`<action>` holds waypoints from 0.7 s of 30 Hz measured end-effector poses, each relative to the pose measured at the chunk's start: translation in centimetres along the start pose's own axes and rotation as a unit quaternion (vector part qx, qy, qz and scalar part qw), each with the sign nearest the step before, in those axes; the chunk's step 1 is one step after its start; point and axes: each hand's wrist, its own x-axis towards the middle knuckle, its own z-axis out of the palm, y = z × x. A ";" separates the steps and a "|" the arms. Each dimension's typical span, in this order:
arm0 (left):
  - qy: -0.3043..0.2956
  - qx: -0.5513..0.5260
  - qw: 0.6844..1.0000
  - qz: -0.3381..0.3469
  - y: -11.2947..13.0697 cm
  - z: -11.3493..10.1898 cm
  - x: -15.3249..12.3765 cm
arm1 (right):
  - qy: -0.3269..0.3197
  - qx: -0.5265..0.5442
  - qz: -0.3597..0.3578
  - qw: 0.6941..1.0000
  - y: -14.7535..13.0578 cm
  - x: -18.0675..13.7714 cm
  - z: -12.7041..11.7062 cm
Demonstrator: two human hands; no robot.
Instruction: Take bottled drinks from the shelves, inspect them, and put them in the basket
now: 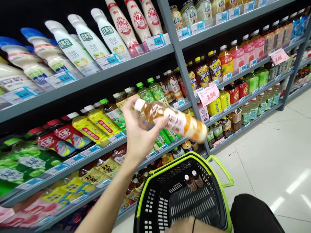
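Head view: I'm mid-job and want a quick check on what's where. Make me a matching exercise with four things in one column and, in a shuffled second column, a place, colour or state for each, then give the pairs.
Things
1. Bottle with white-and-orange label
2. Two small bottles
3. Shopping basket
4. Price sign reading 3.90

Place, colour or state
A. Black with a yellow-green rim
B. Held tilted in the left hand
C. Pink with red figures
D. Inside the basket

Right pairs: 1-B, 2-D, 3-A, 4-C
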 end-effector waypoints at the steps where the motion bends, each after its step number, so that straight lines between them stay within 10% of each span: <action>1: -0.033 -0.073 0.993 -0.083 -1.1 -0.3 -2.2 | 0.002 0.056 0.004 0.998 0.2 0.4 -0.8; 5: -0.121 -0.235 0.904 -0.335 -6.6 -0.3 -11.1 | 0.022 0.277 0.016 0.961 1.4 1.8 -3.6; 13: 0.079 -0.201 0.895 -0.390 -17.3 -3.5 -22.0 | 0.125 0.507 0.074 0.850 2.6 2.3 -4.8; 21: 0.140 -0.246 0.865 -0.415 -20.1 -5.2 -26.0 | 0.210 0.405 0.144 0.878 0.7 3.7 -2.7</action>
